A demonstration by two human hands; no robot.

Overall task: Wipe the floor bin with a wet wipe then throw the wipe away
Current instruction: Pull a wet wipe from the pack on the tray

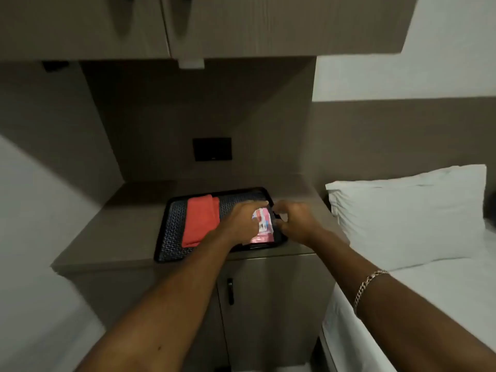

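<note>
Wet-wipe pack [262,226] lies at the right end of the tray [171,232]. Left hand [243,220] presses it steady; right hand [294,223] fingers pinch its edge, likely extracting a wipe. Floor bin not visible.

Head view, looking forward-down, close over nightstand [112,232].

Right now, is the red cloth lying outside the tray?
No, the red cloth lies inside the black tray, left of the wipes pack.

Dim room: taupe nightstand [112,237], overhead cabinets [241,25], white bed [434,285].
</note>
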